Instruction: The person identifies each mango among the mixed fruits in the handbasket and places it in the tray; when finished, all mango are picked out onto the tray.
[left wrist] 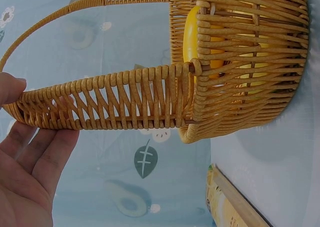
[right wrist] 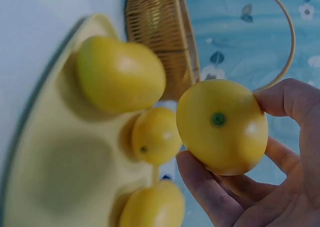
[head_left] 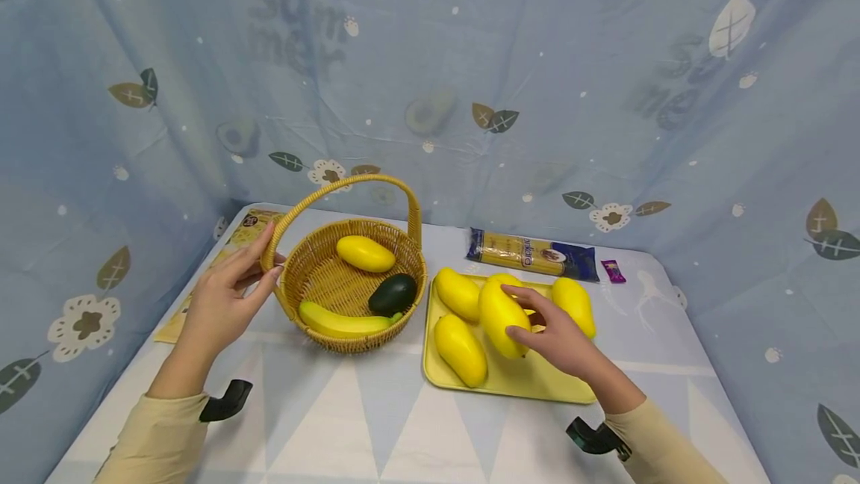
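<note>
My left hand (head_left: 225, 293) holds the side of the tall handle of a wicker basket (head_left: 309, 275), thumb on one face and fingers on the other, as the left wrist view (left wrist: 107, 99) shows for the basket handle. Inside the basket lie a yellow mango (head_left: 365, 253), a dark green avocado (head_left: 393, 294) and a banana (head_left: 343, 322). With thumb and fingertips, my right hand (head_left: 554, 334) grips another mango (right wrist: 222, 127) above a yellow tray (head_left: 537, 388). On that tray rest several more mangoes (head_left: 460, 350), one partly hidden behind the held mango.
Behind the tray lies a blue-ended pasta packet (head_left: 531, 254), with a small purple wrapped sweet (head_left: 613, 271) to its right. A yellow flat packet (head_left: 251, 226) lies left of the basket, partly covered by my left hand. A patterned curtain (head_left: 470, 58) encloses the table.
</note>
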Motion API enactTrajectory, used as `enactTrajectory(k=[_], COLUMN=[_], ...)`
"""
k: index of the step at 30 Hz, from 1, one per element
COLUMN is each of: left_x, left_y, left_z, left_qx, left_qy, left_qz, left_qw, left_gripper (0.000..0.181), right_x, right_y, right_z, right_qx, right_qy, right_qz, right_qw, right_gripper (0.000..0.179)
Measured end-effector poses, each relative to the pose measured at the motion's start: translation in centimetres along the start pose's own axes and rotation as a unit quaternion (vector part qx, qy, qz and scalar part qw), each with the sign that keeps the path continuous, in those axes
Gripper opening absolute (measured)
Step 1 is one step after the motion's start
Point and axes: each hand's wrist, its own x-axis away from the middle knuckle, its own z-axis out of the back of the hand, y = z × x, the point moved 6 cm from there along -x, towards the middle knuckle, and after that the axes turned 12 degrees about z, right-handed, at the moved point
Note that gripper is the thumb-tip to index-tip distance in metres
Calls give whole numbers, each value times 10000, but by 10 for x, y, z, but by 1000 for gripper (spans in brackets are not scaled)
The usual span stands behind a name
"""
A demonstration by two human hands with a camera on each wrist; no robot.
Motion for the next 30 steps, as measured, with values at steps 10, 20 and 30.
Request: enactTrajectory(k=[10,20,30], left_x=[0,0,-1], left_y=[1,1,0], left_z=[1,0,0], left_qx=[101,91,71], left_qy=[-7,18,57], left_qz=[22,12,66], left_qw=[9999,10000,9999], left_gripper=[79,79,79], right_x=[23,33,35], right_y=[39,60,61], right_z=[-5,-23,-27], right_qx=[38,164,389], right_qy=[124,21,-8], right_qz=[-654,-879,-990], right_qw=[9978,9960,9943], right_gripper=[67,66,65])
